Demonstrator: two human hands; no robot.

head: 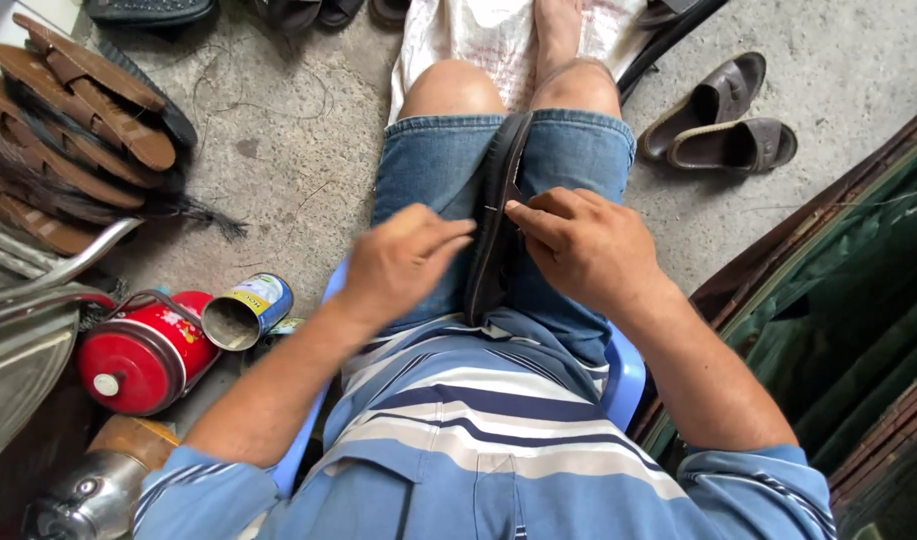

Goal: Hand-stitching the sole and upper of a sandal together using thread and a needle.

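Note:
A dark sandal [498, 190] stands on edge between my thighs, its sole facing left, clamped by my denim shorts. My right hand [583, 245] grips the sandal's upper side, thumb pressed at its edge. My left hand [403, 262] is blurred, fingers pinched together right at the sandal's sole edge, where a thin needle or thread seems to show; what it pinches is too small to tell. I sit on a blue plastic stool [626, 375].
A pile of brown sandals [73, 120] lies at the left. A pair of brown sandals [723, 125] sits on the concrete at the right. A red canister [143, 355], an open tin can [246, 312] and metal gear are at lower left. Dark green panels [848, 310] stand at the right.

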